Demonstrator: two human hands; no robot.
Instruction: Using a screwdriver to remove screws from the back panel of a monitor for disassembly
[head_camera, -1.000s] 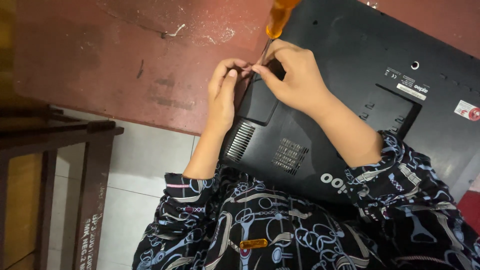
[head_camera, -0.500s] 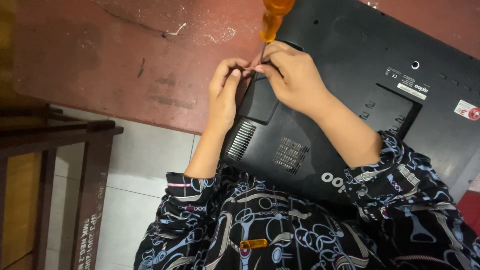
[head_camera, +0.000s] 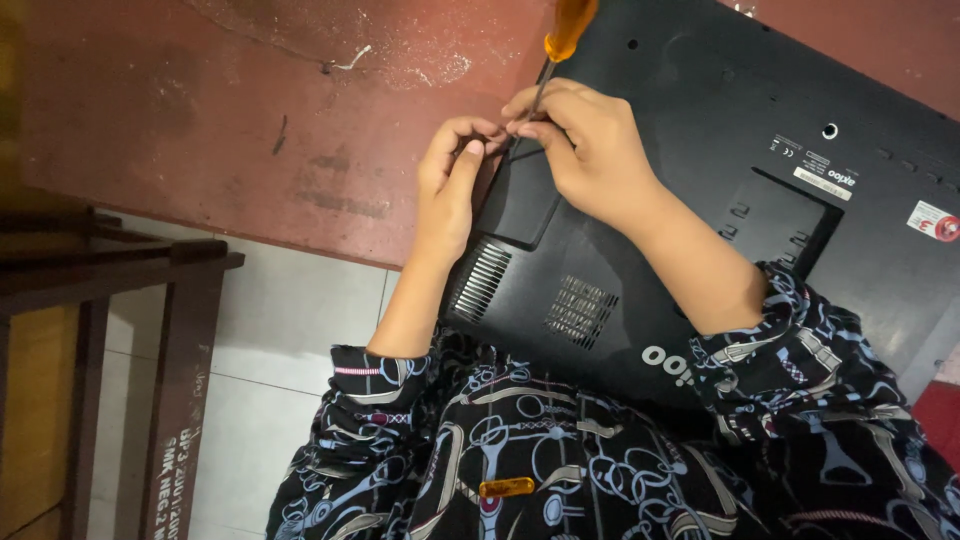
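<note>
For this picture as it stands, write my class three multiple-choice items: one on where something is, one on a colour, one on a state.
1. Where does the tip of the screwdriver meet the black laptop?
A. at its left edge, between the two hands
B. on the white label at its right end
C. on the floor tiles

2. What colour is the screwdriver's handle?
A. blue
B. orange
C. green

3. How does the laptop lie?
A. open, with the screen lit
B. standing on its edge
C. underside up, with its vent grilles showing

Answers: 1 A, the shaft runs down between the left hand and the right hand. 2 B, the handle is orange. 3 C, the vent grilles face the camera.
</note>
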